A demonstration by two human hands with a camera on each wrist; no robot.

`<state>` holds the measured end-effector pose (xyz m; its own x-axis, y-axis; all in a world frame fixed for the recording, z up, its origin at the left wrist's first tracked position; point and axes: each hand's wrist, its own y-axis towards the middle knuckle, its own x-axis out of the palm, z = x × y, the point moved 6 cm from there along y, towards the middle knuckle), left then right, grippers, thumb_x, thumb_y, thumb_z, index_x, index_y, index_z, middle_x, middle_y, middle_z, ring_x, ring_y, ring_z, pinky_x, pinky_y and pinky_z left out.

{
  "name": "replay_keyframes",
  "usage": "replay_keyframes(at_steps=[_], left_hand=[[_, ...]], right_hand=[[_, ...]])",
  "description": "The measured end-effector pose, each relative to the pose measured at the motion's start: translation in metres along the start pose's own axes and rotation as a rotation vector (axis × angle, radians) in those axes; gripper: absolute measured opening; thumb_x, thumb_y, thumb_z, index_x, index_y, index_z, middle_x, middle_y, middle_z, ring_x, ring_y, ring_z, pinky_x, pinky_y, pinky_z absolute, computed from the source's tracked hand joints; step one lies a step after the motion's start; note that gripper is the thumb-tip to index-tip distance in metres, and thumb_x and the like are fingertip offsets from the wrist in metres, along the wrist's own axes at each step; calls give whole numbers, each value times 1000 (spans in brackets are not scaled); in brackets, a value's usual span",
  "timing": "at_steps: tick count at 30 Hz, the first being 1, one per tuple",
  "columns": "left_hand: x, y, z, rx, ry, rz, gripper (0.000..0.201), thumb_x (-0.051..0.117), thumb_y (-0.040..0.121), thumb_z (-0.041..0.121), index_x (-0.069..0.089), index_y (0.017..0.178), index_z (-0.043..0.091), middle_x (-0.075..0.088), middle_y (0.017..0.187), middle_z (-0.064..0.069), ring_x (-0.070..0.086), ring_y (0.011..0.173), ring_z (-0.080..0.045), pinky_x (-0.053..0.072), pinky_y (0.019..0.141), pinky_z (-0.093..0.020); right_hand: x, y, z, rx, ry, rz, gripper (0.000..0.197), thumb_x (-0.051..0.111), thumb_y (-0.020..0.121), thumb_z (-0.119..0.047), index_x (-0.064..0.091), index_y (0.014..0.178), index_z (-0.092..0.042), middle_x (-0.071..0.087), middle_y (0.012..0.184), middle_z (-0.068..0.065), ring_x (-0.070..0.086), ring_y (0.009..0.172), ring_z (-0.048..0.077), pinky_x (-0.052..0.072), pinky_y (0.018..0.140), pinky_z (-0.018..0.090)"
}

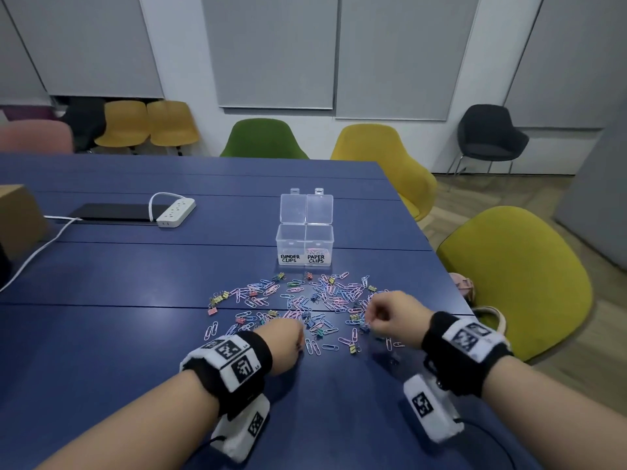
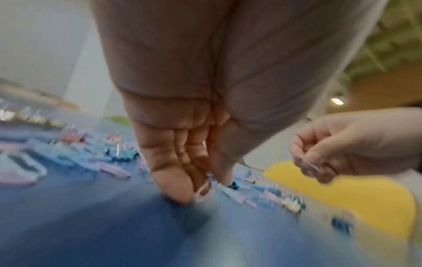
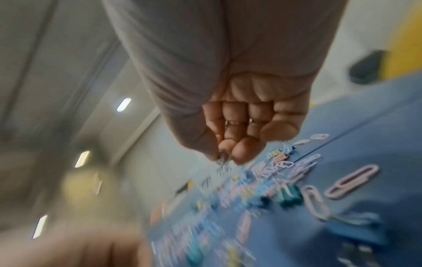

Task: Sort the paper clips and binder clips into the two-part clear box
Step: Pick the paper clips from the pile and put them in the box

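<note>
On the blue table [image 1: 135, 334] lies a spread of pastel paper clips and small binder clips [image 1: 305, 300]. Behind it stands the clear two-part box [image 1: 305, 244], lids up, labelled BINDER CLIPS on the left and PAPER CLIPS on the right. A few pink clips [image 1: 317, 251] lie in the right part. My left hand [image 2: 203, 187] is down at the near edge of the spread and pinches a pale paper clip [image 2: 202, 192] against the table. My right hand [image 3: 224, 158] hovers just above the spread's right side, pinching a pale paper clip [image 2: 311, 163].
A white power strip [image 1: 176, 212] with its cable lies at the back left beside a black flat panel [image 1: 115, 212] and a cardboard box [image 1: 17, 215]. The table's right edge runs close to my right wrist. A yellow-green chair [image 1: 515, 276] and a bag [image 1: 488, 317] sit beyond it.
</note>
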<state>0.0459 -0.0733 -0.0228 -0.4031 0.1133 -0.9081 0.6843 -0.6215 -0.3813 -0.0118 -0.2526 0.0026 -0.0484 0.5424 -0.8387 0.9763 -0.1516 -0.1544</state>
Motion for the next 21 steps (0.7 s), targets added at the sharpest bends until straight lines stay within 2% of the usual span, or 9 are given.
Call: replay_keyframes(at_steps=[1, 3, 5, 7, 9, 11, 13, 17, 21], left_hand=[[-4, 0, -5, -7, -162, 36, 26, 45, 89, 4, 48, 70, 22, 56, 75, 2, 55, 72, -17, 43, 65, -20], [-7, 0, -15, -21, -721, 97, 29, 44, 90, -5, 50, 72, 17, 52, 65, 0, 50, 54, -12, 43, 52, -16], [-7, 1, -21, -42, -1382, 89, 24, 42, 92, -11, 52, 78, 6, 48, 63, -6, 46, 52, -14, 44, 46, -18], [-6, 2, -20, -87, -1873, -38, 17, 42, 90, -6, 50, 80, 4, 47, 65, -8, 44, 58, -16, 45, 44, -21], [-9, 1, -16, -111, -2106, -180, 7, 42, 81, 2, 47, 77, 5, 46, 68, -10, 41, 61, -18, 45, 43, -24], [-13, 2, -14, -93, -2184, -222, 5, 40, 72, 8, 45, 74, 7, 45, 69, -11, 39, 59, -19, 42, 43, -26], [-15, 2, -12, -89, -2183, -214, 4, 42, 72, 11, 43, 72, 8, 43, 67, -9, 38, 56, -17, 39, 42, -24], [-9, 12, -15, -171, -1874, -142, 15, 54, 85, 10, 46, 73, 10, 46, 60, -4, 41, 45, -12, 34, 36, -19], [0, 18, -19, -183, -1421, -69, 22, 62, 88, 5, 51, 70, 10, 50, 56, -2, 47, 43, -9, 38, 38, -18]], right_hand=[[-7, -3, 10, 60, 299, 41, 22, 52, 84, 2, 58, 74, -17, 60, 68, 3, 59, 62, 14, 44, 53, 16], [-15, -11, 30, 195, 931, 100, 24, 42, 90, 9, 57, 82, -7, 57, 63, 6, 59, 58, 14, 45, 47, 19], [-20, -20, 45, 268, 1239, 141, 25, 35, 91, 9, 55, 84, -4, 51, 63, 6, 53, 60, 16, 43, 53, 25], [-23, -23, 57, 283, 1266, 188, 26, 35, 92, 8, 52, 79, -6, 41, 64, 5, 40, 55, 15, 33, 54, 26], [-28, -23, 65, 268, 951, 223, 25, 42, 92, 4, 50, 72, -9, 37, 62, 3, 32, 53, 14, 27, 50, 24], [-29, -20, 66, 215, 284, 162, 21, 54, 89, -6, 50, 69, -14, 47, 66, 0, 43, 59, 14, 34, 51, 18], [-20, -17, 59, 189, -146, 22, 14, 59, 86, -20, 52, 74, -18, 58, 80, -1, 53, 76, 17, 40, 64, 19], [-4, -17, 44, 281, -339, -132, 35, 57, 87, -50, 48, 89, -16, 60, 102, 7, 51, 88, 20, 39, 73, 26], [4, -8, 29, 320, -425, -213, 43, 60, 83, -54, 48, 76, -12, 57, 87, 5, 57, 88, 24, 43, 66, 27]])
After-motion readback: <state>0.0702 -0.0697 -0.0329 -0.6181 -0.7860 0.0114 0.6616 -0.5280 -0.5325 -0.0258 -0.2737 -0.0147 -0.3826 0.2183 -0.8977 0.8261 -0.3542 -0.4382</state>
